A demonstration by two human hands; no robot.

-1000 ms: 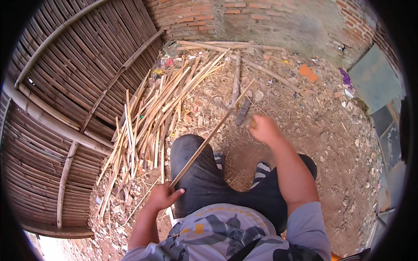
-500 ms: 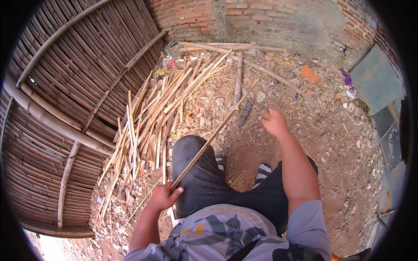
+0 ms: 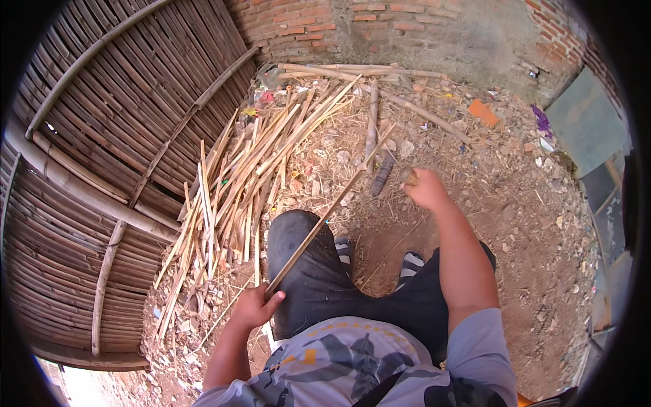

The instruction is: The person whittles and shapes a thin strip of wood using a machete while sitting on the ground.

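My left hand (image 3: 254, 308) is closed round the near end of a long, thin bamboo strip (image 3: 319, 227). The strip slants over my left knee, its far end pointing up and to the right. In my right hand (image 3: 428, 190), fingers wrapped, is a tool with a rounded wooden handle (image 3: 408, 176); its working end is too thin and faint to make out. This hand is held right of the strip's far part, above the ground. Between them on the ground lies a dark, ridged, rod-shaped piece (image 3: 383, 174).
A heap of split bamboo strips (image 3: 237, 176) lies at the left, beside a bamboo slat wall (image 3: 102, 136). Poles (image 3: 427, 117) lie before the brick wall (image 3: 291, 30). Grey panels (image 3: 590, 125) lean at the right. Stones and scraps litter the ground.
The far end of the bamboo strip has shifted slightly left and down. My right hand has moved a little to the left with the tool. My left hand keeps its grip.
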